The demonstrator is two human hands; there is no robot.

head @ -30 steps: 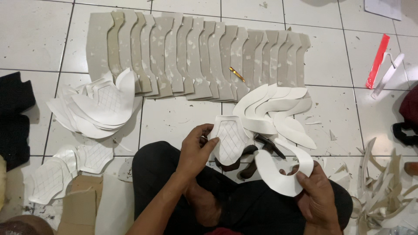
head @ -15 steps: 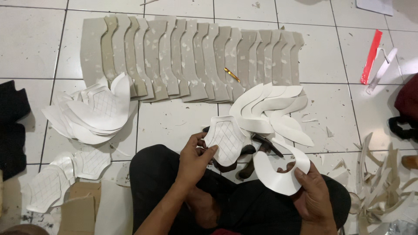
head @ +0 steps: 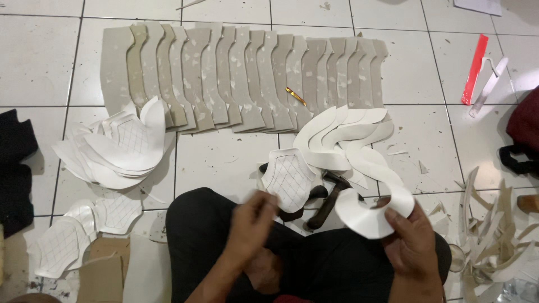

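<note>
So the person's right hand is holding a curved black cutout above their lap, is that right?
Not quite: the curved cutout in the right hand is white, not black. The head view shows it, a pale crescent pinched at its edge above the lap. The rest holds.

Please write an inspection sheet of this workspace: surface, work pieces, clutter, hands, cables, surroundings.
Surface: white tiled floor.
Work pieces: curved white piece in right hand; quilted white piece by left hand, blurred; fanned beige row; white stacks.
Clutter: offcut strips, hammer.
Hands: right grips; left grip unclear.
Cables: nothing seen.
Surroundings: red strip, dark cloth.
</note>
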